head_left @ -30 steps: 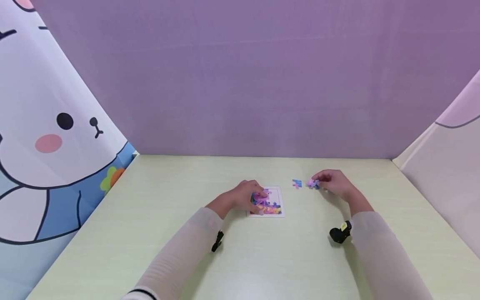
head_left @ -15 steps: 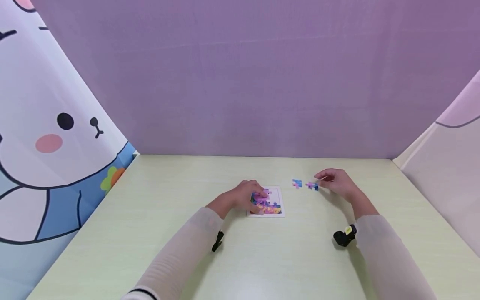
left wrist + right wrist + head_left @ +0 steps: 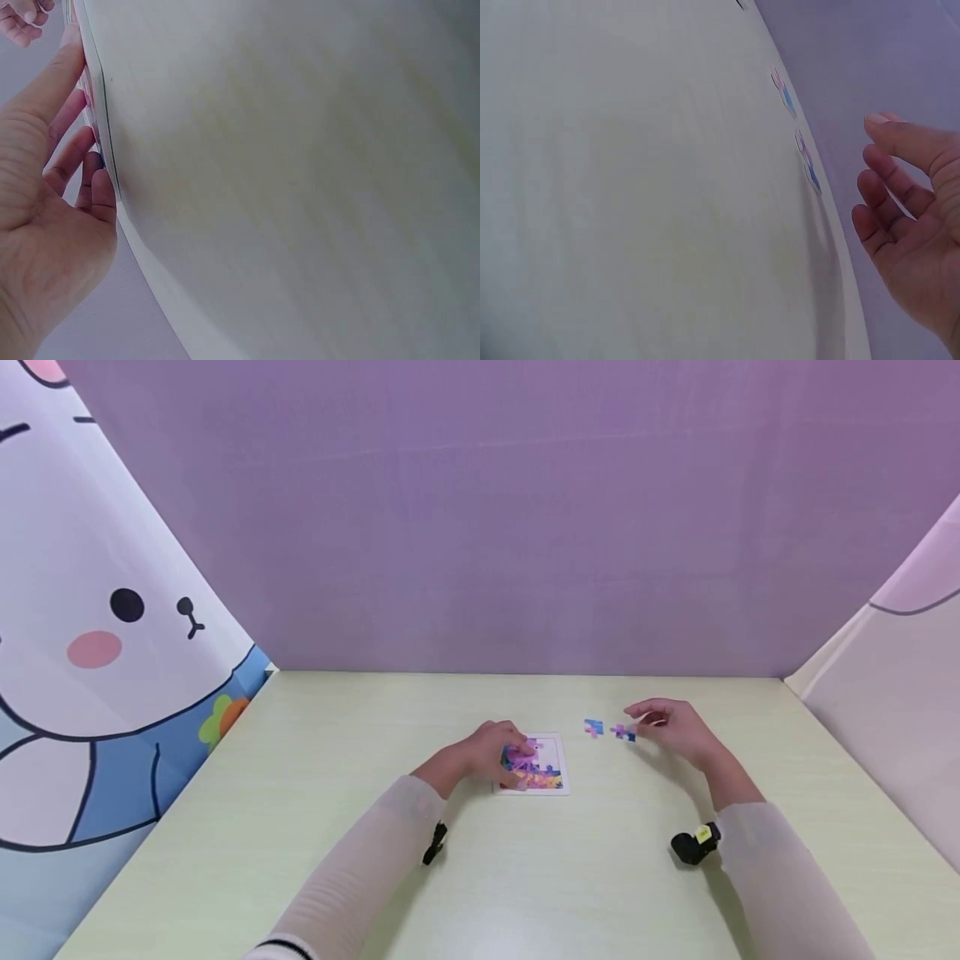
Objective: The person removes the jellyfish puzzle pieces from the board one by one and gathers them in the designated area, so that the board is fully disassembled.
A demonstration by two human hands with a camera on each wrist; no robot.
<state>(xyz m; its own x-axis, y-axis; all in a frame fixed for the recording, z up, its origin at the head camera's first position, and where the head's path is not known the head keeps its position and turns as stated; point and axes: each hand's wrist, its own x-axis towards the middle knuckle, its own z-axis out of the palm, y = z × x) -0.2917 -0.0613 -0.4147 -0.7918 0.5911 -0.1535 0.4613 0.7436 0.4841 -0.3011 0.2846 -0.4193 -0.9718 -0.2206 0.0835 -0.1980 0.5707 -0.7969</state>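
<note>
A square jigsaw puzzle board with a white border lies on the table, partly filled with a pink and purple picture; white backing shows at its upper right. My left hand rests on its left part, thumb and fingers spread over the picture and hiding some of it. Two loose jigsaw pieces lie right of the board: a blue and pink piece and a pink, purple and dark blue piece. Beside the latter hovers my right hand. The right wrist view shows its fingers loosely bent, with nothing between them.
The pale table meets a purple backdrop at its far edge. A cartoon-printed cloth hangs at the left, another pale cloth at the right. A black wrist camera sits under my right sleeve.
My right hand has let go of the pink, purple and dark blue jigsaw piece and drawn slightly away to the right; that piece now lies flat. The left hand has stayed on the board.
</note>
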